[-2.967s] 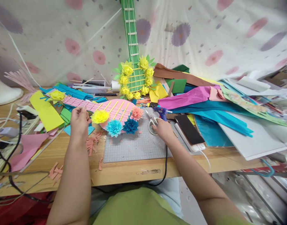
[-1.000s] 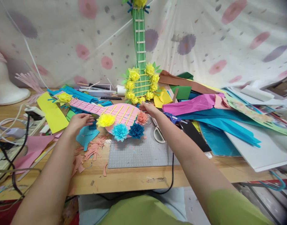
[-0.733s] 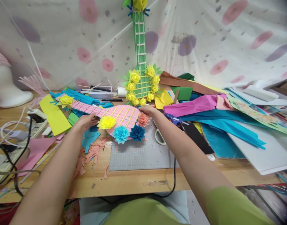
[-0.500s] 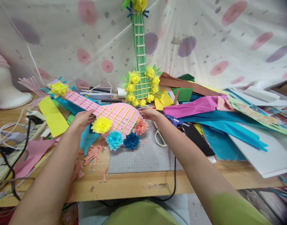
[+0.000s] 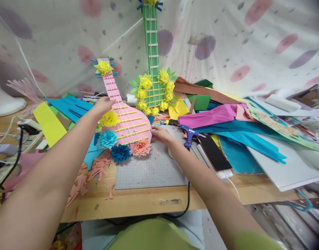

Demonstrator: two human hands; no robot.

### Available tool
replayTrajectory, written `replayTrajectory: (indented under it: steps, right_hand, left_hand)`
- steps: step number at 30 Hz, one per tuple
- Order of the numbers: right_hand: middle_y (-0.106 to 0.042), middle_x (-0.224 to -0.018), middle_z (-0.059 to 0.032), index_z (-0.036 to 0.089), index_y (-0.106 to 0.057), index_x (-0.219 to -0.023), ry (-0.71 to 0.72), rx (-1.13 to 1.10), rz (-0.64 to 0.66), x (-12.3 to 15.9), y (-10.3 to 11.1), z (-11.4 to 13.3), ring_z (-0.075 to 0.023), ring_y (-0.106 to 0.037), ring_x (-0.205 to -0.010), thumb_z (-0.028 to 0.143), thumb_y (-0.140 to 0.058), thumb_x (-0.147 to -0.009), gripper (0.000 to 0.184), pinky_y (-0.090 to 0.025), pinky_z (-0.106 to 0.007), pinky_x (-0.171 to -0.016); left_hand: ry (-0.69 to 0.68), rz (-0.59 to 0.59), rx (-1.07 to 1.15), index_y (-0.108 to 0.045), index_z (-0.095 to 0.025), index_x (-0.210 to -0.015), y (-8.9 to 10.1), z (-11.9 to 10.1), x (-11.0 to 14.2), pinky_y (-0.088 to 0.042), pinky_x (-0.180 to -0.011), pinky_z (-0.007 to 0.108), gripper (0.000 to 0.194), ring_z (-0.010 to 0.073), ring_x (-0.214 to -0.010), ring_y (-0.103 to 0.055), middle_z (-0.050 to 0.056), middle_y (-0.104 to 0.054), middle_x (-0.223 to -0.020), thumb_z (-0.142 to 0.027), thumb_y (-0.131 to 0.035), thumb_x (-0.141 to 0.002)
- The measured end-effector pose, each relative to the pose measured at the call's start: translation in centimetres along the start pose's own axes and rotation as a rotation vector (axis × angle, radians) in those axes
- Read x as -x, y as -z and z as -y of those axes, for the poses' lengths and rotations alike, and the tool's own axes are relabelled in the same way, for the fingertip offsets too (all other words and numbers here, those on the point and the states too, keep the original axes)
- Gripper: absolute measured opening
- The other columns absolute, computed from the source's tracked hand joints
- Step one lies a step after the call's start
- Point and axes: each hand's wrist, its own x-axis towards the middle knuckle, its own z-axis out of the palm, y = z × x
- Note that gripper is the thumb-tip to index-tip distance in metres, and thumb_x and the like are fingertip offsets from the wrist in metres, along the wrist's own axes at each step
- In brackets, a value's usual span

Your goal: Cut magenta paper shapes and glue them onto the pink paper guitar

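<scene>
Between my hands a pink paper guitar (image 5: 132, 119) stands nearly upright, its neck leaning left. My left hand (image 5: 103, 106) grips it where the neck meets the body, and my right hand (image 5: 161, 134) has its fingers on the right edge of the body. Around the lower rim sit a yellow paper flower (image 5: 109, 118), a light blue one (image 5: 107, 139), a dark blue one (image 5: 120, 153) and a coral one (image 5: 140, 148). Another yellow flower (image 5: 104, 67) tops the head. The fingertips behind the guitar are hidden.
A green paper guitar (image 5: 153, 62) with yellow flowers leans upright behind. The grey cutting mat (image 5: 151, 177) lies in front. To the right are a blue glue gun (image 5: 189, 133), a phone (image 5: 215, 152) and piled coloured paper (image 5: 213, 116). Coral scraps (image 5: 98, 169) and a power strip (image 5: 31, 125) lie left.
The pink guitar has turned from a slant toward upright, its head swinging up and right. My left hand has risen and moved right with it; my right hand has slid lower along the body's edge.
</scene>
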Motion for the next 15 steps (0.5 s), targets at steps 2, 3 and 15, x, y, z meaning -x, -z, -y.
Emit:
replayTrajectory:
  steps: [2, 3, 15]
  right_hand:
    - [-0.057, -0.070, 0.0018, 0.018, -0.050, -0.082, 0.015, 0.001, -0.016, 0.2, -0.3, -0.2, -0.0081, -0.055, -0.059, 0.019, -0.052, -0.074, 0.008, -0.048, -0.022, -0.059]
    - [-0.057, -0.071, 0.0016, 0.018, -0.050, -0.083, 0.018, 0.003, -0.020, 0.2, -0.4, -0.2, -0.0083, -0.055, -0.060, 0.019, -0.052, -0.074, 0.008, -0.048, -0.022, -0.059]
    - [-0.056, -0.089, -0.0042, 0.017, -0.048, -0.086, 0.369, 0.401, -0.483, 2.0, -0.5, -1.0, -0.0122, -0.055, -0.076, 0.030, -0.051, -0.075, 0.017, -0.047, -0.028, -0.069]
  left_hand:
    - [-0.045, -0.012, -0.116, -0.060, -0.012, -0.087, 0.0, 0.0, 0.2, -0.042, -0.066, 0.031, 0.028, 0.0190, -0.070, -0.057, 0.008, -0.062, -0.078, -0.027, -0.062, -0.064]
    - [-0.084, -0.034, -0.175, -0.060, -0.012, -0.088, 0.2, -0.2, 0.5, -0.042, -0.069, 0.032, 0.026, 0.0199, -0.073, -0.057, 0.009, -0.061, -0.081, -0.026, -0.060, -0.066]
    - [-0.551, 0.178, -0.455, -0.058, -0.019, -0.073, -0.5, -0.1, 13.4, -0.034, -0.083, 0.034, 0.020, 0.0217, -0.091, -0.050, 0.004, -0.056, -0.086, -0.037, -0.064, -0.066]
